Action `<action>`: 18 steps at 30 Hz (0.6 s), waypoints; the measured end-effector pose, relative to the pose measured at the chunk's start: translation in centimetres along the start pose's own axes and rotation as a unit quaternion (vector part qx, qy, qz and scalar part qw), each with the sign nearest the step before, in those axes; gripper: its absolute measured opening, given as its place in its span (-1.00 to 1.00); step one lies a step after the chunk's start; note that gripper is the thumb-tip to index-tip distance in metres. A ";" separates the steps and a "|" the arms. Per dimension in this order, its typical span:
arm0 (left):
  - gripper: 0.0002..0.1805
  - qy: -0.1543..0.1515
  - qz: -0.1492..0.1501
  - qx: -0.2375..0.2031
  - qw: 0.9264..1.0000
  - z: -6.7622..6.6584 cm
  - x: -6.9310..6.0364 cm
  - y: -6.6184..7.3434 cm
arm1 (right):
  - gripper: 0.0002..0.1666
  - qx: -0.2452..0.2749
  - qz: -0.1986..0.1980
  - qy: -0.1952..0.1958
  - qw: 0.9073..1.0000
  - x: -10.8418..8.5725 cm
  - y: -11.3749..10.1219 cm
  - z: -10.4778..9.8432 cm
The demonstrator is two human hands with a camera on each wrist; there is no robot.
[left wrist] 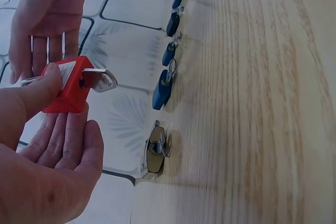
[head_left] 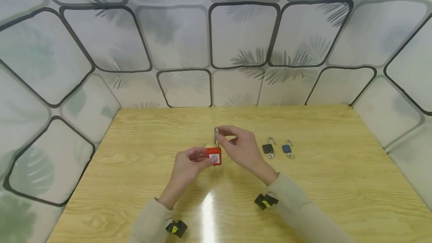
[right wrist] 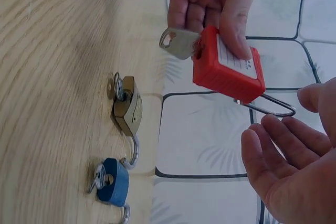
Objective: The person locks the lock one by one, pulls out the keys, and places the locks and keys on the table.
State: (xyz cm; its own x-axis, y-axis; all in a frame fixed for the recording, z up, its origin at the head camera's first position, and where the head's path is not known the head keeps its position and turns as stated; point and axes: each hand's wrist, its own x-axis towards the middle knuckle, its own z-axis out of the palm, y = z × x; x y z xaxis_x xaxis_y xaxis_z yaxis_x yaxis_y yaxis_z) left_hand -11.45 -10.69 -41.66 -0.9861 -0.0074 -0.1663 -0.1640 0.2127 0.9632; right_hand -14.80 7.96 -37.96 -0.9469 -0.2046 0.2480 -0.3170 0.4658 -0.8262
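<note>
My left hand (head_left: 189, 164) pinches a red padlock (head_left: 216, 156) between thumb and fingers, above the table. The padlock has a white label, and a silver key (right wrist: 181, 43) sticks out of its bottom. Its metal shackle (right wrist: 281, 107) points away from the key, toward my right hand (right wrist: 294, 166). The fingers and thumb of my right hand are spread around the shackle's end, with a gap between them in the right wrist view. A brass padlock (right wrist: 126, 111) with a key in it lies on the table, partly hidden behind the red one in the head view.
To the right on the wooden table (head_left: 320, 186) lie a dark padlock (head_left: 268, 148) and a smaller blue padlock (head_left: 286, 148), both with open shackles and keys on rings. Another blue padlock (right wrist: 113, 182) lies beside the brass one. Patterned white panels (head_left: 182, 85) border the table.
</note>
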 end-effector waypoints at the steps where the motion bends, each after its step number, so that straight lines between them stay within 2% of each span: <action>1: -0.63 -0.001 0.001 0.000 1.000 0.0 0.1 0.0 | -0.67 0.003 0.006 -0.001 1.000 0.1 -0.1 0.0; 8: -0.64 -0.012 0.016 0.010 1.000 0.2 0.0 -0.2 | -0.76 0.066 0.052 0.012 0.996 0.4 -0.2 0.2; 13: -0.65 -0.017 0.011 0.020 1.000 0.2 0.0 -0.4 | -0.81 0.076 0.049 0.014 0.996 0.1 -0.2 0.2; 18: -0.65 -0.018 0.011 0.007 1.000 0.3 -0.1 -0.3 | -0.85 0.088 0.036 0.015 0.995 0.1 -0.3 0.3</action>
State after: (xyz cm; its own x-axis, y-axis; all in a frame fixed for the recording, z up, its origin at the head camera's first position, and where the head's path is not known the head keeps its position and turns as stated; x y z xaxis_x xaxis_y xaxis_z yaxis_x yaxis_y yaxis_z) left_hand -11.31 -10.43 -42.03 -0.9877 0.0315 -0.1531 -0.1422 0.2260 0.9637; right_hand -14.77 7.54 -37.85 -0.9691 -0.1480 0.1975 -0.2359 0.3198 -0.9176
